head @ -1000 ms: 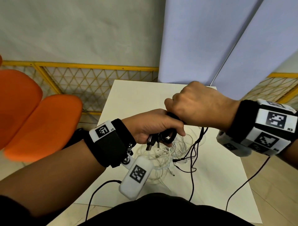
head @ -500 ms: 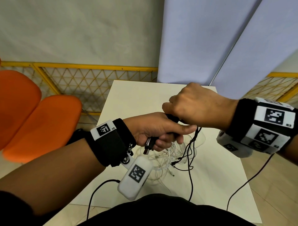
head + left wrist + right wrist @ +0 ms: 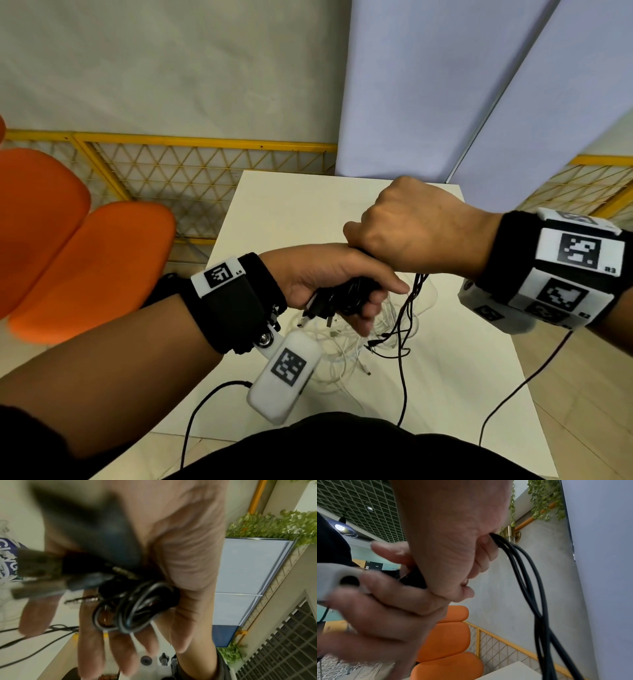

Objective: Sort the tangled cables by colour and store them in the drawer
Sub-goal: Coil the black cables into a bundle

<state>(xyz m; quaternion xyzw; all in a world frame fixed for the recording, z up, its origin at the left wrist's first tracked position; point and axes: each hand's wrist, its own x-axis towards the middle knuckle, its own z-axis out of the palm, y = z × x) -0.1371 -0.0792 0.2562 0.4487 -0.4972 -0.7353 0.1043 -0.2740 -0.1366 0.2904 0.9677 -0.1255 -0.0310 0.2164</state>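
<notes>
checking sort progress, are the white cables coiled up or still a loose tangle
Loose tangle: the white cables sprawl in overlapping loops on the table.

Since a second ago the right hand (image 3: 416, 228) moves further over the left hand (image 3: 329, 281), so its fist now sits on top of the left knuckles. The coil of black cables (image 3: 346, 298) in the left hand is bunched thicker, with several plug ends now sticking out below the palm. The left thumb, curled at first, now points straight toward the hanging black strands (image 3: 406, 315), which gather closer below the right fist.
</notes>
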